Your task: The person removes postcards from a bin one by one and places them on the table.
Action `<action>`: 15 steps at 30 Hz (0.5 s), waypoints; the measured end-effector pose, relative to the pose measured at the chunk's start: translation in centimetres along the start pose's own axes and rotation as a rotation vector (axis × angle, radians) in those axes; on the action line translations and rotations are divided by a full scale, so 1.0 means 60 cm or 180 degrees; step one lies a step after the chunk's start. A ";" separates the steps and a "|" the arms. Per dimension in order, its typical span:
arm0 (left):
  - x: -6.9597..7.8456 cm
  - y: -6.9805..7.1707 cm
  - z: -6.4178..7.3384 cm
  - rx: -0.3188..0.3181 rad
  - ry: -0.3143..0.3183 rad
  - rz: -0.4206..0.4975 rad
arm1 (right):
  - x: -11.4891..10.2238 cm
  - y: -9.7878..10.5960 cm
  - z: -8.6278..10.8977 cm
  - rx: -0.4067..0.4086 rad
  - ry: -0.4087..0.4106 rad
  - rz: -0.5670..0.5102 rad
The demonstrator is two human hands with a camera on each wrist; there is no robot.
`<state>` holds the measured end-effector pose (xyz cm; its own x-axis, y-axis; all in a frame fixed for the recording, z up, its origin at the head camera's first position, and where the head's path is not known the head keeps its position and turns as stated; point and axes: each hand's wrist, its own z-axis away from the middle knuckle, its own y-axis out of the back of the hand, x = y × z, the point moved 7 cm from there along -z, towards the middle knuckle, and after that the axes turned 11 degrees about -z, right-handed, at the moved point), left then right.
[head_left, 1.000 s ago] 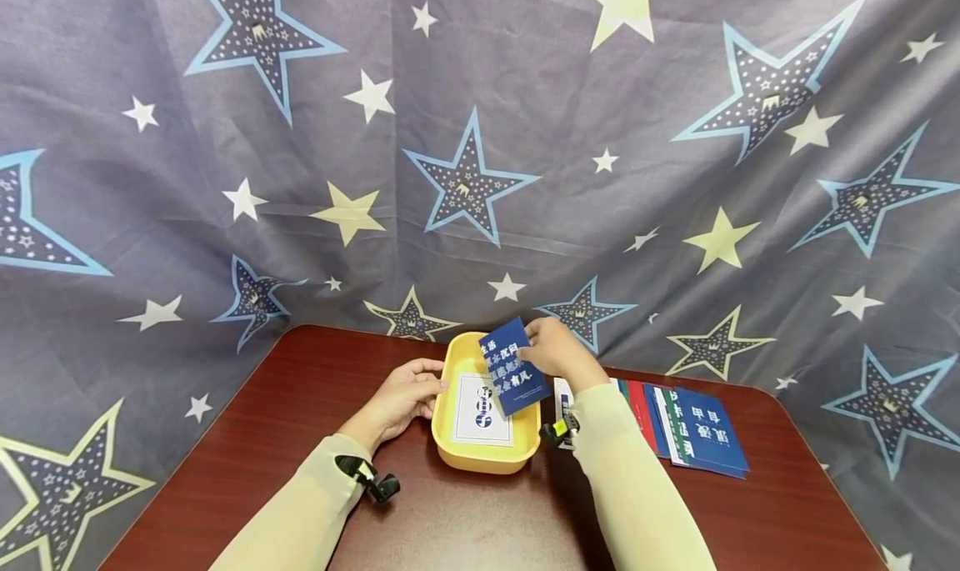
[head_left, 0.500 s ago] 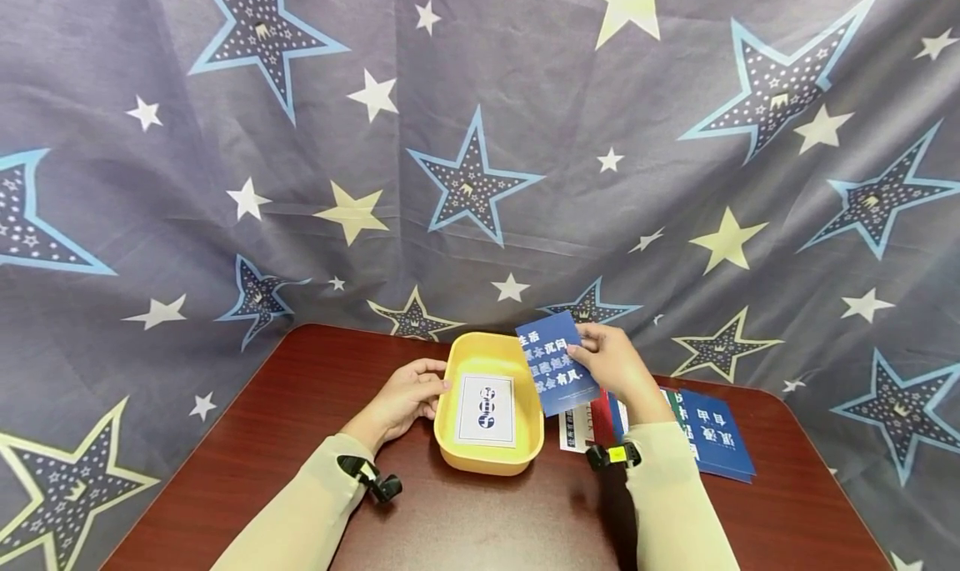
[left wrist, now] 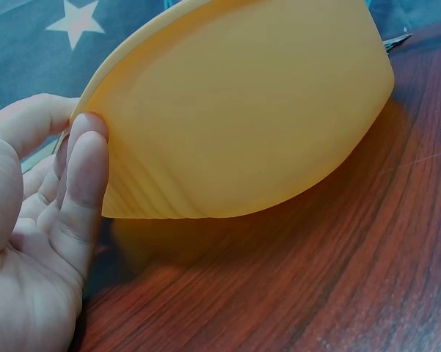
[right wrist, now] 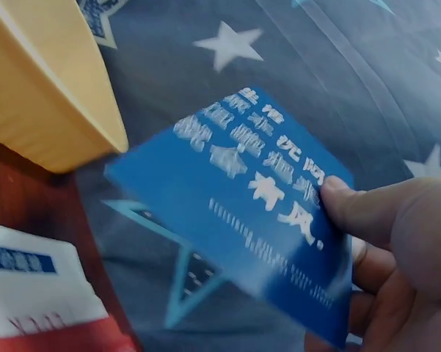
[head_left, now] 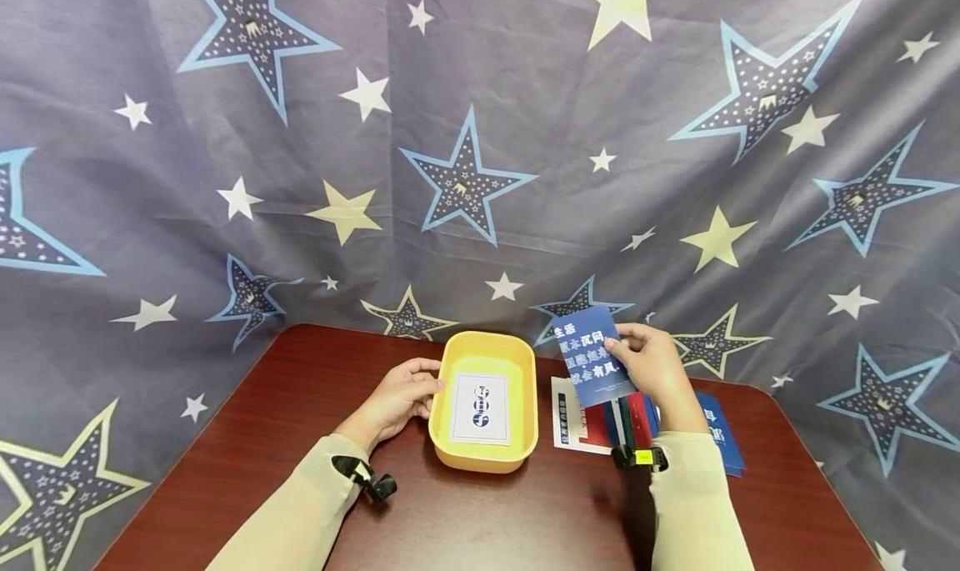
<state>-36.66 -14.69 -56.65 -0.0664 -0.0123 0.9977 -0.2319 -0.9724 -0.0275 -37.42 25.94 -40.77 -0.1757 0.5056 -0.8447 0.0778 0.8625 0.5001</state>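
My right hand (head_left: 651, 361) pinches a blue card (head_left: 596, 363) with white Chinese lettering by its right edge, thumb on the printed face. The right wrist view shows the same card (right wrist: 227, 198) raised and tilted, its fingers partly hidden behind it. With my left hand (head_left: 401, 396) I grip the left wall of a yellow plastic tub (head_left: 485, 464), thumb and fingers at its rim (left wrist: 95, 81). Inside the tub lies a white card (head_left: 480, 408) with a thin border and a dark blue printed design.
Several overlapping cards lie right of the tub, among them a white-and-red one (head_left: 567, 413) and blue ones (head_left: 723, 442) beyond my right wrist. They rest on a dark red wooden table (head_left: 450, 521). A grey star-patterned cloth (head_left: 450, 246) hangs close behind the table's back edge.
My right hand has carried the blue card rightward, from over the tub to above the cards on the right. The left hand stays at the tub's wall.
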 end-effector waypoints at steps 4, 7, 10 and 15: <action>-0.004 -0.005 -0.004 -0.0022 0.0038 -0.0019 | 0.018 0.042 0.005 0.0211 0.0007 0.0189; -0.004 -0.007 -0.006 -0.0025 0.0038 -0.0023 | 0.035 0.078 0.008 0.0444 -0.0028 0.0347; 0.000 -0.007 -0.005 -0.0020 0.0016 -0.0027 | 0.058 0.118 0.012 0.0745 -0.0214 0.0566; 0.000 -0.003 -0.003 0.0014 0.0069 -0.0020 | 0.123 0.170 0.029 0.1011 -0.0944 0.0810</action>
<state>-36.76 -14.46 -56.68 -0.0859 -0.0014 0.9963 -0.2280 -0.9734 -0.0210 -36.24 38.54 -42.23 0.1705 0.6456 -0.7444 0.3849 0.6518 0.6535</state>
